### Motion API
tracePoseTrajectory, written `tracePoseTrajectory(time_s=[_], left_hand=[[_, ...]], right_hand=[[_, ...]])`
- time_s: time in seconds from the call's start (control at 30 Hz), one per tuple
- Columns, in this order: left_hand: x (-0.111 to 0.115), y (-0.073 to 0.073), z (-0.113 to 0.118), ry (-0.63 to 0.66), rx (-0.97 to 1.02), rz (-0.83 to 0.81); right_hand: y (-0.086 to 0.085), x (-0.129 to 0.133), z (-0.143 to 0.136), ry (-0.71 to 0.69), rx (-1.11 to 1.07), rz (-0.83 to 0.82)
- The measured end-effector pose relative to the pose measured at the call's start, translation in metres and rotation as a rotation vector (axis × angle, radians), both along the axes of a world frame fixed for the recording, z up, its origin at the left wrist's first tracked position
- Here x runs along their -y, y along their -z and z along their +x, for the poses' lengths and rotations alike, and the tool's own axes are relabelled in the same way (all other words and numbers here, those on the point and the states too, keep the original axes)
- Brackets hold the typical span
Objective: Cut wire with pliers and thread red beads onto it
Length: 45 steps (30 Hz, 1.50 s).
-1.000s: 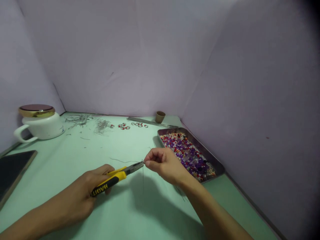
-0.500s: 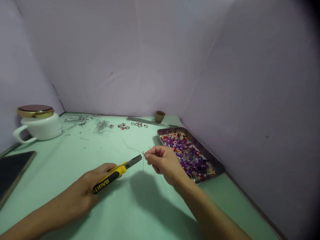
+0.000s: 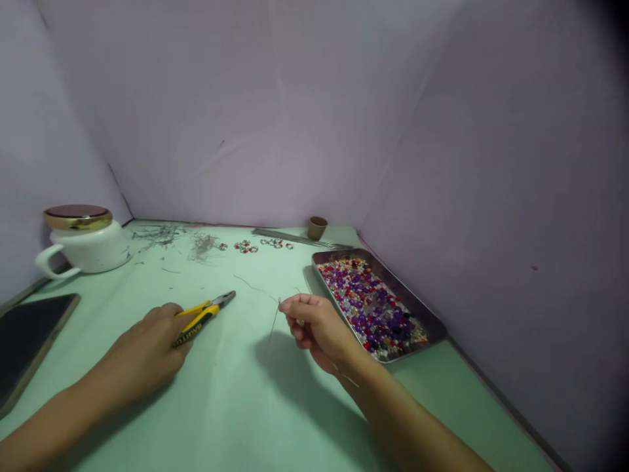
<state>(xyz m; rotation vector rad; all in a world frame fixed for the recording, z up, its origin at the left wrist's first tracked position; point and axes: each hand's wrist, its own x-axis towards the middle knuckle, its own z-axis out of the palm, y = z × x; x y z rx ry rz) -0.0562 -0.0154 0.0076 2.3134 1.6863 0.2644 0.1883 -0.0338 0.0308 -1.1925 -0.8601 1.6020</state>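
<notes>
My left hand is closed around the handles of yellow-and-black pliers, low over the green tabletop. The pliers' jaws point away to the upper right, apart from the wire. Between thumb and fingertips, my right hand pinches a thin metal wire with a tiny loop near the fingertips. One strand runs out to the upper left and another hangs down. Just right of that hand is a metal tray full of purple, red, clear and gold beads.
At the back lie wire scraps, a tangle of fine wire, several red-beaded wire rings and straight wires by a small brown cup. On the left stand a white lidded mug and a dark tablet-like slab.
My left hand has drawn the pliers back to the left and lower, away from the wire. My right hand keeps its pinch, and the hanging strand now slants.
</notes>
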Motion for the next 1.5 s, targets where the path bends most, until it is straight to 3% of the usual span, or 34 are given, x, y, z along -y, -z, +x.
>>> tracePoseTrajectory(time_s=[0.13,0.23,0.27,0.37,0.4,0.47,0.57,0.7,0.87,1.1,1.33,1.5], left_hand=[[-0.010,0.002,-0.007,-0.014,-0.111,-0.029],[-0.011,-0.010,-0.010,0.001,-0.114,-0.032],[-0.009,-0.016,-0.009,-0.032,-0.084,-0.006],[0.004,-0.034,0.001,-0.239,0.125,0.279],[0.011,-0.038,0.006,-0.209,0.201,0.359],[0.024,-0.041,0.017,-0.018,0.284,0.455],[0.038,-0.035,0.032,0.242,0.190,0.495],[0.043,-0.022,0.041,0.330,0.116,0.518],[0.044,-0.012,0.045,0.302,0.275,0.389],[0.046,-0.015,0.052,0.061,0.449,-0.075],[0.045,-0.025,0.053,0.028,0.391,-0.124],[0.045,-0.027,0.058,0.004,0.500,-0.208]], right_hand=[[0.004,0.002,-0.005,-0.050,-0.002,-0.029],[0.007,0.004,-0.006,-0.104,-0.027,-0.049],[0.008,0.004,-0.006,-0.128,-0.035,-0.056],[0.012,0.008,-0.009,-0.202,-0.051,-0.072],[0.013,0.009,-0.011,-0.224,-0.055,-0.081],[0.015,0.013,-0.016,-0.262,-0.053,-0.104],[0.016,0.020,-0.024,-0.289,-0.023,-0.118],[0.017,0.024,-0.030,-0.270,-0.021,-0.089],[0.020,0.025,-0.033,-0.255,-0.065,-0.097],[0.027,0.027,-0.035,-0.245,-0.200,-0.080],[0.027,0.024,-0.033,-0.236,-0.035,0.006],[0.023,0.026,-0.034,-0.242,-0.001,0.016]])
